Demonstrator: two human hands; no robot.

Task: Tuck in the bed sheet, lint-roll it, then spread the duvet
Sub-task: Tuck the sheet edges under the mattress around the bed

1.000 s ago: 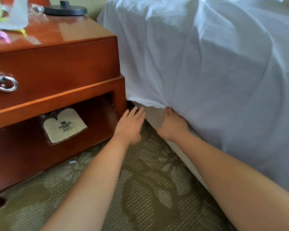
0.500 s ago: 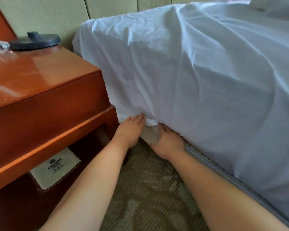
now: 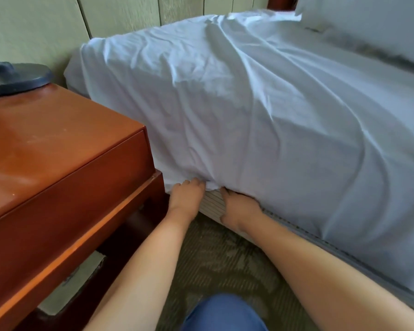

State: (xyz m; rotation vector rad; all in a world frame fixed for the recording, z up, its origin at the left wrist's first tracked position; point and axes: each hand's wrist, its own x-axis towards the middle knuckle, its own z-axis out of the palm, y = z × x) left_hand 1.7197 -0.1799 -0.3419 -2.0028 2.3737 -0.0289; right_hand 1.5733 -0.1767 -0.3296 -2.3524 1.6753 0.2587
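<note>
Head view, low beside the bed. White bed sheet (image 3: pixel 261 120) lay draped over the mattress top and hung down its side, heavily creased. Both hands worked at its lower hem, close to the bedside table (image 3: pixel 65 168). Left hand (image 3: pixel 185 197) reached palm down to the hem, fingers (image 3: pixel 194 183) fairly straight and close together, tips touching or just under the cloth edge. Right hand (image 3: pixel 239 207) sat just beside it, against the striped bed base (image 3: pixel 213 204); its fingertips were hidden under the gathered sheet, so whether they pinched the cloth or only pushed it could not be told.

Progress, as a judgement: early in the first step. The hem looked drawn under along the stretch to the right, where the base's edge trim showed below the cloth; the bit by the table still hung loose. Wrinkles on top remained unsmoothed.

Left to do: finish tucking, all of the lint-rolling, all of the duvet spreading. No lint roller in view. A pale folded mass (image 3: pixel 368 27) at far upper right might have been duvet or pillow; could not tell.
</note>
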